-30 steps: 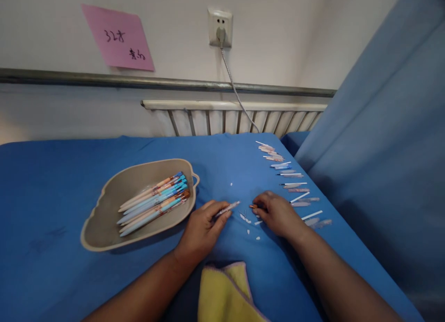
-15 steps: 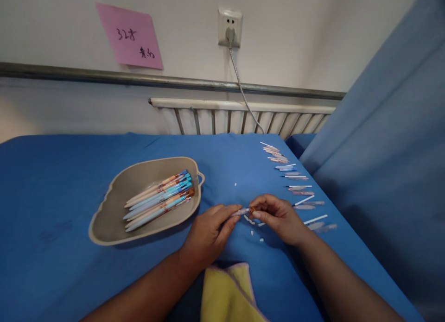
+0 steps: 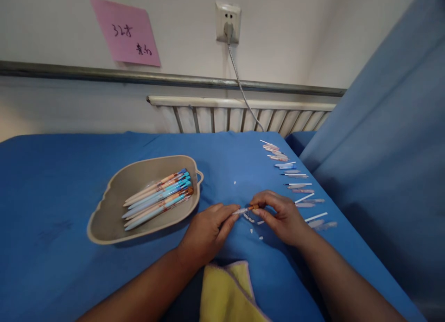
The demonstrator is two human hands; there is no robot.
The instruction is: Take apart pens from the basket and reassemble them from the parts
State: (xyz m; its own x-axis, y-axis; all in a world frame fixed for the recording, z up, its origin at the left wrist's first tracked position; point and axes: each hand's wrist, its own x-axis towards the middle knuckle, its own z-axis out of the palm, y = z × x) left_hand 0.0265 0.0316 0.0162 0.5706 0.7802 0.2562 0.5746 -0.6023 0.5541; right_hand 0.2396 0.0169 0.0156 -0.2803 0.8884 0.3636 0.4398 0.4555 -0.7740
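My left hand is closed on a pale, see-through pen barrel, whose end sticks out past the fingertips. In my right hand, thumb and fingers pinch a small orange-brown pen part right at the end of that barrel. Whether the two pieces are joined, I cannot tell. Below the fingertips, several small white pieces lie on the blue cloth, with another white bit farther back. To the left, a beige tray holds several assembled pens with blue and brown tops.
Along the right edge of the blue-covered table lies a row of pen barrels and white refills. A yellow cloth lies at the front. A blue curtain hangs at right; a plugged-in cord runs down behind.
The brown part has turned in my right fingers and now lies more in line with the barrel. My left hand keeps its grip. The view has shifted slightly.
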